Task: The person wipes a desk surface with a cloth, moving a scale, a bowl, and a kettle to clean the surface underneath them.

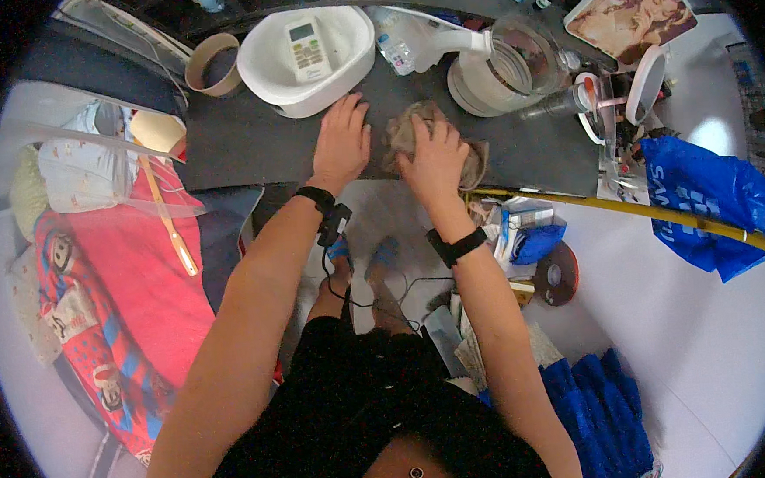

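Observation:
My right hand (440, 153) presses a crumpled grey-brown cloth (414, 115) against the dark tabletop (259, 148), its fingers curled over the fabric. Part of the cloth is hidden under the palm. My left hand (342, 139) holds nothing and rests on the tabletop, fingertips close to the front of a white oval basin (308, 99). Whether they touch the basin I cannot tell. A white remote control (308, 49) with a small display lies inside the basin. To the right of the cloth stands a glass jar (478, 88).
Left of the basin sits a roll of brown tape (205, 79). Clear plastic packaging (397, 44) lies behind the cloth. A round mirror (646, 85) and a framed picture (634, 10) stand at the right. A yellow pole (650, 209) crosses near a blue plastic bag (709, 212).

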Motion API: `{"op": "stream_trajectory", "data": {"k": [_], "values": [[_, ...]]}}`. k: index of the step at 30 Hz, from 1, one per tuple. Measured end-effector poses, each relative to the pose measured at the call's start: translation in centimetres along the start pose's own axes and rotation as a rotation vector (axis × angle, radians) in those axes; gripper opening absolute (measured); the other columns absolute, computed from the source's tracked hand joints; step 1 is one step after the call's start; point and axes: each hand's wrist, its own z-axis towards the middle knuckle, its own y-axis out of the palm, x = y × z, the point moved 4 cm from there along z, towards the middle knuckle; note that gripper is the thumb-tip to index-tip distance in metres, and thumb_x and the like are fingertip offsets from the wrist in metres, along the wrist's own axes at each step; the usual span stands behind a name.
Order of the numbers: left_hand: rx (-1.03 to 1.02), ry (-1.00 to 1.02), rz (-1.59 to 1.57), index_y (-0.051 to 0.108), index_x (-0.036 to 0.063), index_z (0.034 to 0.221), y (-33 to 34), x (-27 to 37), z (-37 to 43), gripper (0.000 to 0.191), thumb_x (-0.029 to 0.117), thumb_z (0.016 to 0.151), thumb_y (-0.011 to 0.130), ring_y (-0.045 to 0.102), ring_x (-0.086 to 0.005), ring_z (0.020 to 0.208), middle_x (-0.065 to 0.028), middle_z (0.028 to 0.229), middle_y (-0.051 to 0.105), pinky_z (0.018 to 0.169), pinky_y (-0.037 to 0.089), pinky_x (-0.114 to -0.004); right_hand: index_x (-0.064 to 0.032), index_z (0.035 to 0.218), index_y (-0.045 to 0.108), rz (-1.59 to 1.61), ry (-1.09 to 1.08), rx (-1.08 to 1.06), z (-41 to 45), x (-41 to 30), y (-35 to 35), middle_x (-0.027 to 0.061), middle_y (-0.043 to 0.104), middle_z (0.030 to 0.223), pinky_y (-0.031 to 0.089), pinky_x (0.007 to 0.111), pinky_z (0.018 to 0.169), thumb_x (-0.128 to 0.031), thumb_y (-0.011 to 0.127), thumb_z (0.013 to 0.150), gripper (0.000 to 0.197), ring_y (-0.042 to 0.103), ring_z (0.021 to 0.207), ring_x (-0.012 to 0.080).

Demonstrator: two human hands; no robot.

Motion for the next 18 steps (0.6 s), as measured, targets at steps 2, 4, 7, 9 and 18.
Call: {"op": "stream_trajectory", "data": {"k": [2, 4, 7, 9, 18], "values": [[0.004, 0.005, -0.062, 0.05, 0.001, 0.128, -0.1, 0.0, 0.2, 0.036, 0.007, 0.092, 0.052, 0.042, -0.0363, 0.132, -0.0167, 0.139, 0.047, 0.111, 0.034, -0.046, -0.0168, 0.141, 0.047, 0.018, -0.084, 0.018, 0.9, -1.4, 0.1, 0.0156, 0.043, 0.143, 0.038, 0.051, 0.095, -0.035, 0.081, 0.071, 0.08, 0.045, 0.125, 0.0354], [0.033, -0.009, -0.145, 0.051, 0.0014, 0.128, -0.5, -0.6, -0.4, 0.036, 0.006, 0.092, 0.051, 0.043, -0.0367, 0.131, -0.0167, 0.139, 0.048, 0.11, 0.035, -0.046, -0.0136, 0.141, 0.046, 0.09, -0.204, 0.009, 1.3, -2.6, 0.0, 0.0156, 0.043, 0.144, 0.037, 0.05, 0.098, -0.034, 0.081, 0.07, 0.082, 0.043, 0.127, 0.0356], [0.083, -0.051, -0.33, 0.052, 0.0022, 0.127, -1.9, 0.8, 0.1, 0.036, 0.007, 0.091, 0.052, 0.047, -0.0373, 0.129, -0.0166, 0.139, 0.049, 0.11, 0.036, -0.045, -0.0081, 0.14, 0.045, 0.239, -0.239, -0.011, 1.1, -2.1, -0.7, 0.0155, 0.042, 0.145, 0.035, 0.052, 0.101, -0.03, 0.078, 0.073, 0.078, 0.041, 0.132, 0.0343], [0.128, 0.091, -0.322, 0.053, 0.004, 0.125, -3.5, 3.2, 0.6, 0.035, 0.008, 0.09, 0.055, 0.047, -0.0373, 0.128, -0.0152, 0.138, 0.049, 0.107, 0.038, -0.046, -0.0054, 0.138, 0.046, 0.323, -0.263, 0.089, 0.5, -0.7, -2.4, 0.0163, 0.044, 0.143, 0.035, 0.052, 0.102, -0.028, 0.076, 0.075, 0.074, 0.042, 0.131, 0.0342], [-0.385, 0.46, 0.135, 0.047, 0.0288, 0.142, 2.0, 9.0, 2.5, 0.071, 0.053, 0.079, 0.068, 0.03, -0.0413, 0.141, -0.0075, 0.15, 0.041, 0.11, 0.021, -0.07, 0.0008, 0.134, 0.051, 0.045, 0.491, 0.384, -3.9, 17.9, 0.8, 0.0241, 0.044, 0.143, 0.032, 0.054, 0.109, -0.024, 0.065, 0.086, 0.056, 0.04, 0.133, 0.042]]}}
